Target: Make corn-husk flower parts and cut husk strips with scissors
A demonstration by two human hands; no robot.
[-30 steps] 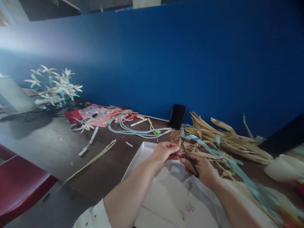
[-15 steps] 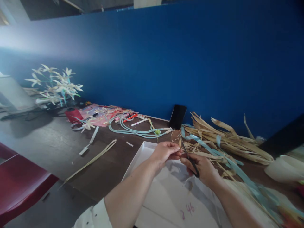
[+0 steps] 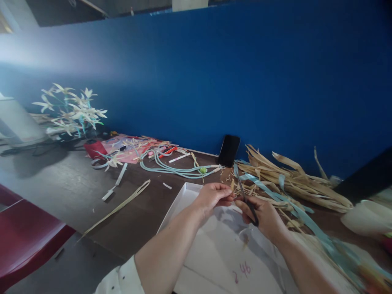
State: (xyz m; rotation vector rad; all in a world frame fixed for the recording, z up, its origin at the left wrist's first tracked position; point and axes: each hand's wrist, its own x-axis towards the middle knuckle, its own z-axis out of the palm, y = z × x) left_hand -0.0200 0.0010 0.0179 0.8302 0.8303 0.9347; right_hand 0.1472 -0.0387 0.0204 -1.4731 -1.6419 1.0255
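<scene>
My right hand (image 3: 263, 216) is closed on a pair of black-handled scissors (image 3: 246, 199), blades pointing up and away. My left hand (image 3: 212, 196) pinches a small pale piece I cannot make out, right beside the blades. Both hands hover over a shallow white tray (image 3: 183, 200) with "246" written in pink on its floor. A heap of dried straw-coloured leaf strips (image 3: 294, 177) mixed with light blue ribbon (image 3: 309, 222) lies just right of the hands.
A black phone (image 3: 228, 150) leans against the blue wall. Light blue cords (image 3: 171, 167), pens and strips litter the brown table. Pale leaf flowers (image 3: 73, 110) stand at the far left. A dark red chair (image 3: 27, 237) sits at the lower left. A long straw strip (image 3: 119, 208) lies left of the tray.
The scissors have tilted slightly to the right with my right hand. My left hand has hardly moved.
</scene>
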